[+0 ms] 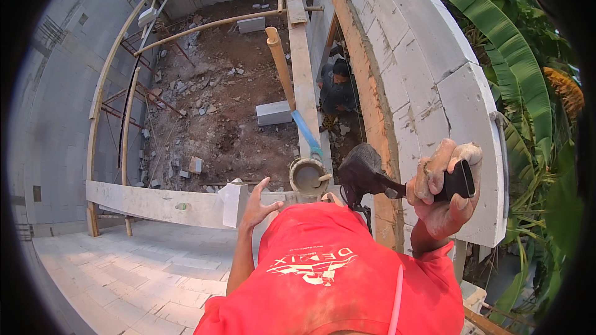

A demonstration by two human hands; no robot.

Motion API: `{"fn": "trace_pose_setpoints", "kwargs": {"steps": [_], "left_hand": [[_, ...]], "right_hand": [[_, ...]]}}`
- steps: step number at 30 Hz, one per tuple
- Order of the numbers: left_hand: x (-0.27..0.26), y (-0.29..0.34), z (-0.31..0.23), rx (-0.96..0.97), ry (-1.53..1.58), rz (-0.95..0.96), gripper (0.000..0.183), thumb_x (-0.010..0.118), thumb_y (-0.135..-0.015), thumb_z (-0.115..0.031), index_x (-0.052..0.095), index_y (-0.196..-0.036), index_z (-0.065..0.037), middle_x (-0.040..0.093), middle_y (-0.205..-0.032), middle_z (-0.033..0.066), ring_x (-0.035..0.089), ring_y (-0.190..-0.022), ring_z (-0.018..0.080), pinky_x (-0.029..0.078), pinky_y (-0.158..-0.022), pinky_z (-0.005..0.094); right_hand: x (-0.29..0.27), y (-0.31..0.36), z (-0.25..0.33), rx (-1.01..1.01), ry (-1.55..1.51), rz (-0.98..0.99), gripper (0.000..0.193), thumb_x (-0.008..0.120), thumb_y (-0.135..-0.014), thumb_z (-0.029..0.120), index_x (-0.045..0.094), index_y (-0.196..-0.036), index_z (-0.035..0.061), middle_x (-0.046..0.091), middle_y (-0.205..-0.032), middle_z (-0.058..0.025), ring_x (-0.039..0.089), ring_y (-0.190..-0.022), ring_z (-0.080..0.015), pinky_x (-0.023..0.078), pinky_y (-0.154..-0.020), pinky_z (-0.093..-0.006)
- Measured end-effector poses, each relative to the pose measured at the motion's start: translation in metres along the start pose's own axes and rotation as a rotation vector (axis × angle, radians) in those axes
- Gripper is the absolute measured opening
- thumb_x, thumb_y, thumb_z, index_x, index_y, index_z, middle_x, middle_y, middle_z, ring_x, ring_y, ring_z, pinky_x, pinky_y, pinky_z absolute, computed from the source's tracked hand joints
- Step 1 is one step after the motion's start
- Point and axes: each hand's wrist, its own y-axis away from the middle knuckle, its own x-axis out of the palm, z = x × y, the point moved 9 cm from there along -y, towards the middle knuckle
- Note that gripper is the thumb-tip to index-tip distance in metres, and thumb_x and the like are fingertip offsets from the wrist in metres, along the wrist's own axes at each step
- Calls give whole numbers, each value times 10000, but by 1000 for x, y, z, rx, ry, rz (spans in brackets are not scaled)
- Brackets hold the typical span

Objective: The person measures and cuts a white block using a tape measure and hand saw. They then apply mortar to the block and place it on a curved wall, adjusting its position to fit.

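My right hand (444, 183) is closed around the black grip of a rubber mallet (362, 166); its dark, bulky head points left, beside the wall. Fingers apart, my left hand (256, 206) is at the right side of a small white block (233, 203) on a plank; whether it touches the block I cannot tell. Just ahead of my body stands a round bucket (293, 177) of grey mortar, a light wooden handle sticking out of it. Close to my right hand runs the top of a white block wall (428, 99).
Below lies a rubble-strewn dirt floor (211, 87). Planks (149, 201) and bamboo poles (282, 68) cross at my level, with a blue strip (306, 131) by one pole. A person (338, 87) is down behind the narrow plank. Banana leaves (515, 56) crowd the right.
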Motion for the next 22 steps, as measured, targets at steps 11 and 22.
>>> {"fn": "trace_pose_setpoints", "kwargs": {"steps": [11, 22], "left_hand": [[51, -106, -129, 251, 486, 628, 1114, 997, -559, -382, 466, -1465, -9, 579, -1401, 158, 536, -1311, 285, 366, -1163, 423], [44, -53, -42, 148, 1132, 149, 924, 916, -686, -416, 522, -1411, 0, 614, -1363, 189, 585, -1260, 308, 395, -1140, 473]], "right_hand": [[131, -77, -57, 105, -332, 451, 332, 623, -990, 259, 448, -1182, 52, 514, -916, -69, 437, -651, -68, 395, -539, -229], [106, -9, 57, -627, 740, -106, 444, 668, -924, 217, 549, -1241, -70, 579, -1238, -238, 561, -1168, -312, 484, -982, -457]]}}
